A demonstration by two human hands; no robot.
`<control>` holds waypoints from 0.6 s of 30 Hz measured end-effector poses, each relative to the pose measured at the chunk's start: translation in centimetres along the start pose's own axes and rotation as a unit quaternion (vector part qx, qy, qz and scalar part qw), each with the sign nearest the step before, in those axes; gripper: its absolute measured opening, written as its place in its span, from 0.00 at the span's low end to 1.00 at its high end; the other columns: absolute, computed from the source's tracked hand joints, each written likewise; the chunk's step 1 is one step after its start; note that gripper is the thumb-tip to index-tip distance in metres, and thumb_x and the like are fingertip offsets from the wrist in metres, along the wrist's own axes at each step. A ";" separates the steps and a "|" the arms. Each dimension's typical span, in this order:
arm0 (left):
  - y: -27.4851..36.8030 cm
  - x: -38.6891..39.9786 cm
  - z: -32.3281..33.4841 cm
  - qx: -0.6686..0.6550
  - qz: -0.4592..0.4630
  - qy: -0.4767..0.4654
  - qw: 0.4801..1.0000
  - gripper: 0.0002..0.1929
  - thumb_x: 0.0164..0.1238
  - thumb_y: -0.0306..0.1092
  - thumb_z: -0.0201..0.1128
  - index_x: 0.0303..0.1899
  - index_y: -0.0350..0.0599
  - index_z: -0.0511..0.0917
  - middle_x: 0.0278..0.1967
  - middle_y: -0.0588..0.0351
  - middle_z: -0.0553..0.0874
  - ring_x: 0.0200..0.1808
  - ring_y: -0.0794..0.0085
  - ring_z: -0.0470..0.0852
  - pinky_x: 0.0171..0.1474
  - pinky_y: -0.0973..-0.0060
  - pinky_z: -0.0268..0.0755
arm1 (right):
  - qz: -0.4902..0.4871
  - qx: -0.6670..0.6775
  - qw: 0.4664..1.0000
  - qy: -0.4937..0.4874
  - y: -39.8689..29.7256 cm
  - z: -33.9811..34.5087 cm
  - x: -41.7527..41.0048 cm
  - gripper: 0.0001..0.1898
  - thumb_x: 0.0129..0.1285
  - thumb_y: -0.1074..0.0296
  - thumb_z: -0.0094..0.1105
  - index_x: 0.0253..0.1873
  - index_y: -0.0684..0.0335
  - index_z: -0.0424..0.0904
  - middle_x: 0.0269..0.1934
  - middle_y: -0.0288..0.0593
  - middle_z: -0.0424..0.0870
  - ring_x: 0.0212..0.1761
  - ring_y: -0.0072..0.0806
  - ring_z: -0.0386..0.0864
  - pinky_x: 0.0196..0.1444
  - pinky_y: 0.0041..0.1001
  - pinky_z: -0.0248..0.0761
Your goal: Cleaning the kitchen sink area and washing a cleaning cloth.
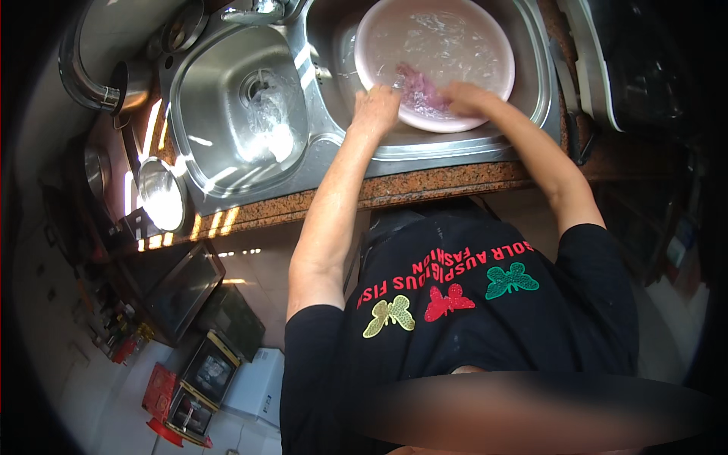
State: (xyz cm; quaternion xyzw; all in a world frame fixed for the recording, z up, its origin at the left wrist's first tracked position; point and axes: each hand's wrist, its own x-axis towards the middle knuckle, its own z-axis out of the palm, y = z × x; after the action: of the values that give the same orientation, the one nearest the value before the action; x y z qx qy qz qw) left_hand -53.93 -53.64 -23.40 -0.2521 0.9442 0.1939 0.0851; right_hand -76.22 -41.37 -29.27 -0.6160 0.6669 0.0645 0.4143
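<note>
A pale pink basin (pixel 368 54) of water sits in the right bowl of a stainless steel double sink. Crumpled pink cloth (pixel 421 91) lies wet near the basin's close side, with water splashing about it. My left hand (pixel 378 108) is curled over the basin's left rim, its fingertips close to the cloth. Inside the basin, my right hand (pixel 469 99) is closed at the cloth's right end; motion blurs its fingers.
The left sink bowl (pixel 210 108) holds a clear, shiny patch, film or water, by its drain. A metal bowl (pixel 162 193) leans at the counter's left. A faucet (pixel 253 12) stands behind. Right of the sink lies a dark-handled knife (pixel 565 77). A granite edge (pixel 398 190) runs before me.
</note>
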 end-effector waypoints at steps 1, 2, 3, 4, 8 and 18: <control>-0.4 -0.3 0.4 0.031 0.038 -0.048 0.998 0.12 0.64 0.32 0.56 0.48 0.52 0.82 0.51 0.54 0.80 0.58 0.63 0.76 0.51 0.57 0.70 | -0.072 -0.061 0.995 -0.026 -1.6 0.0 1.2 0.19 0.70 0.51 0.49 0.57 0.54 0.79 0.48 0.52 0.84 0.53 0.46 0.80 0.55 0.39 0.72; -0.1 -0.4 0.2 0.029 0.046 -0.042 0.998 0.12 0.64 0.32 0.56 0.48 0.52 0.82 0.51 0.54 0.80 0.58 0.63 0.76 0.51 0.57 0.70 | -0.072 -0.006 0.997 -0.031 -2.2 0.7 2.3 0.17 0.70 0.54 0.49 0.54 0.55 0.80 0.47 0.52 0.84 0.52 0.46 0.80 0.55 0.41 0.72; 0.0 -0.7 0.3 0.015 0.022 -0.032 0.999 0.12 0.64 0.32 0.56 0.47 0.51 0.82 0.51 0.55 0.80 0.59 0.64 0.76 0.52 0.58 0.69 | -0.064 -0.030 0.996 0.045 -4.8 0.2 2.8 0.14 0.67 0.56 0.51 0.43 0.58 0.82 0.44 0.52 0.85 0.48 0.45 0.81 0.52 0.44 0.72; 0.4 -0.7 0.2 0.002 0.003 -0.022 1.000 0.11 0.64 0.31 0.55 0.46 0.51 0.82 0.50 0.56 0.80 0.59 0.66 0.75 0.53 0.58 0.69 | -0.129 -0.144 0.981 -0.011 -5.3 -0.7 4.1 0.11 0.62 0.60 0.54 0.37 0.58 0.84 0.41 0.50 0.85 0.46 0.45 0.82 0.50 0.44 0.73; 0.6 -1.3 -1.8 0.046 0.000 -0.068 0.997 0.11 0.66 0.31 0.54 0.46 0.51 0.82 0.50 0.57 0.80 0.59 0.67 0.76 0.55 0.58 0.68 | -0.119 0.044 0.985 0.116 -9.5 -7.0 8.3 0.05 0.55 0.70 0.57 0.36 0.59 0.81 0.38 0.50 0.82 0.40 0.43 0.82 0.41 0.41 0.76; 2.0 1.0 -2.7 0.137 0.023 -0.146 0.980 0.12 0.64 0.30 0.57 0.47 0.54 0.83 0.49 0.61 0.82 0.58 0.70 0.79 0.56 0.60 0.66 | -0.198 -0.349 0.758 0.515 10.3 -15.9 7.8 0.10 0.61 0.65 0.53 0.38 0.61 0.82 0.41 0.53 0.81 0.45 0.47 0.81 0.47 0.41 0.74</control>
State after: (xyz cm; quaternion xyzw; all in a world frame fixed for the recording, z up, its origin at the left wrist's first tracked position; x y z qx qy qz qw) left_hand -55.96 -53.65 -20.53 -0.1852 0.9448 0.0996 0.2513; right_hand -91.89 -54.46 -28.30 -0.7768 0.5737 -0.1177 -0.2315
